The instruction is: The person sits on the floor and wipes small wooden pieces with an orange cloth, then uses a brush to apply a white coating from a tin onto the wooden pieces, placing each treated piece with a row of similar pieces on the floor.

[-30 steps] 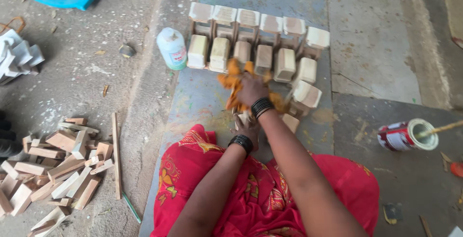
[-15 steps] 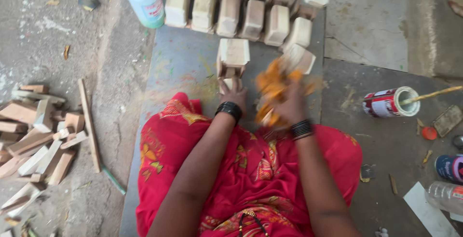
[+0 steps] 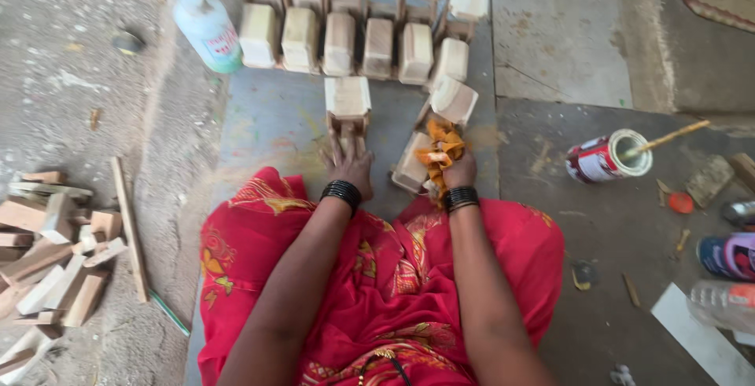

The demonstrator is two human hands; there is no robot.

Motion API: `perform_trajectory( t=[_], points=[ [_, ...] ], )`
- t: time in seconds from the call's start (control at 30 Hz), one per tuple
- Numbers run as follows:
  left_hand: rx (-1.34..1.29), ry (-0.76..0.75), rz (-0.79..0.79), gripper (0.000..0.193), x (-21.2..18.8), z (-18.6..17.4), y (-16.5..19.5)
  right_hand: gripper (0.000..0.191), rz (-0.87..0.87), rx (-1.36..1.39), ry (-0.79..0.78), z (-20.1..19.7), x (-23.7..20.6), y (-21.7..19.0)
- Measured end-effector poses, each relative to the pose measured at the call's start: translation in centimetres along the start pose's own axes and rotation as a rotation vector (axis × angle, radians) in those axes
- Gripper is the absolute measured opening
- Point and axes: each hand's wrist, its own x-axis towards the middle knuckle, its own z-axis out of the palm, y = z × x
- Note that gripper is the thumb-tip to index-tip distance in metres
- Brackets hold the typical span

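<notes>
The right hand (image 3: pixel 460 172) clutches an orange cloth (image 3: pixel 440 150) against a wooden block (image 3: pixel 413 164); the left hand (image 3: pixel 350 164), fingers spread, steadies another block (image 3: pixel 348 103). 2 rows (image 3: pixel 354 40) stand finished beyond.

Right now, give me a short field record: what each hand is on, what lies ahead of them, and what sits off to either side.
left hand: flat against the base of a small wooden piece, fingers spread
right hand: closed on an orange cloth, pressed to a wooden block
ahead: rows of wooden blocks on a grey mat
left side: white plastic bottle; heap of wood offcuts
right side: tin can on its side with a stick in it
lap: red cloth
</notes>
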Motion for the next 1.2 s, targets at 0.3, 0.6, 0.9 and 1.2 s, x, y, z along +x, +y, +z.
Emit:
perform_trajectory(
  t=[0.3,0.6,0.9,1.2],
  points=[
    [-0.273,0.246,0.440,0.066,-1.0,1.6,7.3,0.039,-0.004,0.574,0.149,-14.7,1.8,-2.9],
    [-0.147,0.367,0.543,0.036,0.8,2.8,7.5,0.056,-0.612,-0.587,0.122,-2.1,9.6,-7.7],
    [-0.366,0.205,0.274,0.088,-0.1,0.0,8.0,0.031,0.377,0.535,0.125,-5.3,12.3,-0.5],
    [-1.390,0.155,0.260,0.060,2.7,-1.6,3.5,0.051,-0.117,0.402,0.070,-7.1,9.1,-2.5]
  ],
)
